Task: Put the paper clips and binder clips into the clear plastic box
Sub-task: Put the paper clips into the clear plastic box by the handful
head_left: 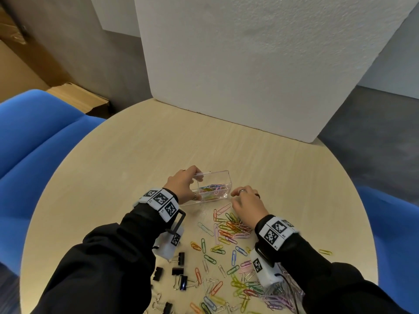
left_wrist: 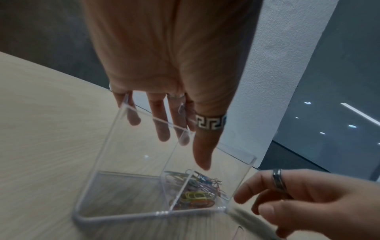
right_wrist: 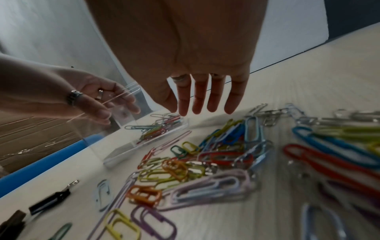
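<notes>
While the left hand (head_left: 183, 183) grips the box (head_left: 223, 177) by its wall, the right hand (head_left: 246, 201) hovers beside it, fingers relaxed, above loose clips (head_left: 229, 227).

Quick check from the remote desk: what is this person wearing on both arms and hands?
Black sleeves on both arms. White wristbands with black square-code tags, a white camera block hanging beneath each; a dark cable trails from the right one. Left hand: Greek-key thumb ring. Right hand: dark metal ring.

One clear plastic box (head_left: 223, 177), about six binder clips (head_left: 177, 271), dozens of paper clips (head_left: 229, 227).
</notes>
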Available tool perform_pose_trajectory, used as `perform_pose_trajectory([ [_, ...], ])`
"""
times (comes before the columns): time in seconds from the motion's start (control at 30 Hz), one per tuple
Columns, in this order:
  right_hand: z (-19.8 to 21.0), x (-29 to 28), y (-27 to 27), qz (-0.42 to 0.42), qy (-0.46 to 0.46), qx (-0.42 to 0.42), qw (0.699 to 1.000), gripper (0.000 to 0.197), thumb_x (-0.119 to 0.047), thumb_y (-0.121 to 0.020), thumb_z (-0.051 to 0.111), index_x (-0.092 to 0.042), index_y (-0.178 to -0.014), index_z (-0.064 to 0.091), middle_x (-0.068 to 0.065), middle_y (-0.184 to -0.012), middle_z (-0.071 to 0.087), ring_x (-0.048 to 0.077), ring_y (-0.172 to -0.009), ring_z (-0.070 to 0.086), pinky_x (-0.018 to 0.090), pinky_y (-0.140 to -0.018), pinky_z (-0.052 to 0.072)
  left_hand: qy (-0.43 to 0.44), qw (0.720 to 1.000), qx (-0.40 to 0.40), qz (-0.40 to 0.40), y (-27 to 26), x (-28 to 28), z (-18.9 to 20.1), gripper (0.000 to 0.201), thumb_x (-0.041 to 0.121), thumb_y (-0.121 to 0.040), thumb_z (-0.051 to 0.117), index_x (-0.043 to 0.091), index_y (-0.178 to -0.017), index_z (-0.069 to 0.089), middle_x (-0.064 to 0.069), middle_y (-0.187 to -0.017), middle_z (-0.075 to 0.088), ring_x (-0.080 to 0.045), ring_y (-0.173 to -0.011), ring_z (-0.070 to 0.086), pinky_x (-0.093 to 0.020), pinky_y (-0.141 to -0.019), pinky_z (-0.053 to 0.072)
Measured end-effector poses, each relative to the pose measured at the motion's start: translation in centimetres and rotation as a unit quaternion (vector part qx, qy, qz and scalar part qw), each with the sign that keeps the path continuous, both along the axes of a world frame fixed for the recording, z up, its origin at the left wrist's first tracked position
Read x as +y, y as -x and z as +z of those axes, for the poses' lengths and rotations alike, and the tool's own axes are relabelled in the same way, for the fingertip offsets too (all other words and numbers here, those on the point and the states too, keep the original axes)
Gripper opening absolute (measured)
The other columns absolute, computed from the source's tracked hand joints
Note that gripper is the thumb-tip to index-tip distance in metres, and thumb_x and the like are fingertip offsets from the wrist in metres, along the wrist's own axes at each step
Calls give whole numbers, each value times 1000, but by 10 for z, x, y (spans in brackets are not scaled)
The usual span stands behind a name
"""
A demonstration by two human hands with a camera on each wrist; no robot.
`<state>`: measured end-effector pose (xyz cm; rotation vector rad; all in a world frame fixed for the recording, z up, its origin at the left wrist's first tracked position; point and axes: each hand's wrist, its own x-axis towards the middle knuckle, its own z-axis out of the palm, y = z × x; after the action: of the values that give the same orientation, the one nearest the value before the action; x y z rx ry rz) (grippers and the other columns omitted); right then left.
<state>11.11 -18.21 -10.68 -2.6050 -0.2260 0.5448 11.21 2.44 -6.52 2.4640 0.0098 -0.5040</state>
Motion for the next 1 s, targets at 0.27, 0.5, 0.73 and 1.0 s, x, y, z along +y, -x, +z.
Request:
perform_pose_trajectory([
  [0.27,-3,8,16,155,12,29,987,33,-17,-94,40,-16,-123,56,2,-128,46,23,-122,36,38,-106,32,-1,1000,-4,12,-2,-2,-1,51,22,-73,77,19,-114,47,9,-121,58,-18,-111,51,-43,-99,39],
  [0.5,-3,9,35,249,28,-9,968,39,-28,-94,43,-22,-132,46,-2,-133,41,21,-121,33,41,-101,30,3,1000,3,14,-2,-2,0,48,20,-72,78,22,-107,45,7,-121,58,-19,-109,51,-44,-98,39],
  [0.73,6,13,45,334,78,-1,939,30,-22,-91,47,-19,-119,56,4,-123,50,24,-117,38,41,-99,29,3,1000,11,14,-2,-2,0,49,20,-71,79,23,-104,44,5,-122,59,-21,-110,53,-44,-98,41],
  [1.0,3,-43,15,-31,124,-36,991,39,-41,-92,42,-24,-127,47,1,-131,40,23,-122,34,42,-98,33,4,1000,9,16,-4,-3,1,54,18,-71,79,14,-114,47,3,-122,59,-23,-111,53,-44,-97,43],
])
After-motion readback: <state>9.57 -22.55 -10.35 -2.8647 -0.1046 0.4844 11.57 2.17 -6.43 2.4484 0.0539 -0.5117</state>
